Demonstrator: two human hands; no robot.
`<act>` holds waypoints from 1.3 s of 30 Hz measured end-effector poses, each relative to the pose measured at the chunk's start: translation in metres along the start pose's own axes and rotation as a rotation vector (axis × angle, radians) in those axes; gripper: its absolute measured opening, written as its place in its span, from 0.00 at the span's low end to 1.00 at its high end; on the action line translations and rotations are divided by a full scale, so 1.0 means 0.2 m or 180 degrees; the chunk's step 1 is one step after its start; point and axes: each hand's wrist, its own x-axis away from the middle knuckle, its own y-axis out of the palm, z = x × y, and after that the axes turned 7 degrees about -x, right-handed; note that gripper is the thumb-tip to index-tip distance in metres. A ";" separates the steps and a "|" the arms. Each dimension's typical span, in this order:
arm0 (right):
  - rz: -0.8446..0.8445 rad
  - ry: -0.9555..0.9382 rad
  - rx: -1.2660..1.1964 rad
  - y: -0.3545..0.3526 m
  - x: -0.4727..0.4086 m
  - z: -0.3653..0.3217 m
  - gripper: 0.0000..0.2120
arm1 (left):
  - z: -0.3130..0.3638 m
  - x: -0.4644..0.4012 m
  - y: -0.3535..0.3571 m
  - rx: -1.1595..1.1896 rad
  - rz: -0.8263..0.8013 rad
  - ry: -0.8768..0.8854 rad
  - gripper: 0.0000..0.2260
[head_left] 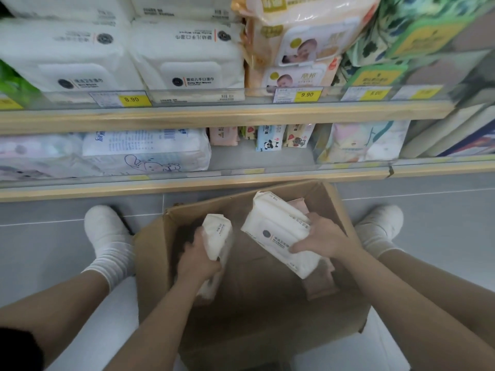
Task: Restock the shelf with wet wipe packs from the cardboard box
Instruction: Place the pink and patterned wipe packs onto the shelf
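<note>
An open cardboard box (150,253) sits on the floor between my feet, below the shelf. My left hand (197,257) grips a white wet wipe pack (217,235) held on edge inside the box. My right hand (322,238) holds a second, larger white wet wipe pack (276,226), label up, tilted above the box. Pink packs (320,283) lie in the box under it. Matching white packs (184,57) stand on the upper shelf (214,113).
The lower shelf (187,183) holds a blue-printed white bag (144,151), small panda packs (269,139) and pastel packs (367,141), with a bare gap between them. Yellow price tags (132,99) line the upper rail. My white-socked feet (105,231) flank the box on grey tiles.
</note>
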 end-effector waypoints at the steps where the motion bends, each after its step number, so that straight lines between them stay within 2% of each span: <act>1: 0.0015 -0.0044 0.0013 -0.04 0.02 -0.02 0.34 | 0.01 0.02 -0.04 -0.0074 -0.0073 0.0110 0.49; 4: 0.0106 -0.0225 0.0153 -0.15 0.12 -0.10 0.34 | 0.06 0.14 -0.18 -0.0102 -0.0148 0.0405 0.50; 7: 0.0287 -0.0489 0.0181 -0.27 0.25 -0.21 0.41 | 0.11 0.25 -0.38 -0.0076 -0.0049 0.0690 0.52; 13: 0.0638 -0.1015 0.0509 -0.47 0.52 -0.52 0.41 | 0.04 0.47 -0.88 -0.0105 0.0619 0.1026 0.49; 19: 0.0946 -0.1767 0.1100 -0.55 0.65 -1.00 0.50 | -0.30 0.58 -1.30 0.0051 0.1287 0.0589 0.51; 26: 0.1348 -0.2600 0.1673 -0.43 0.46 -1.72 0.50 | -0.61 0.50 -1.54 0.0657 0.1803 0.0098 0.51; 30: 0.1466 -0.2989 0.1924 -0.38 0.31 -2.16 0.49 | -0.71 0.44 -1.60 0.0871 0.2015 0.0024 0.48; 34: 0.1208 -0.3018 0.1926 -0.37 0.18 -2.46 0.46 | -0.74 0.41 -1.64 0.0902 0.2104 -0.0035 0.49; 39: 0.0980 -0.3028 0.2025 -0.38 0.11 -2.53 0.42 | -0.72 0.41 -1.63 0.0927 0.2085 -0.0018 0.49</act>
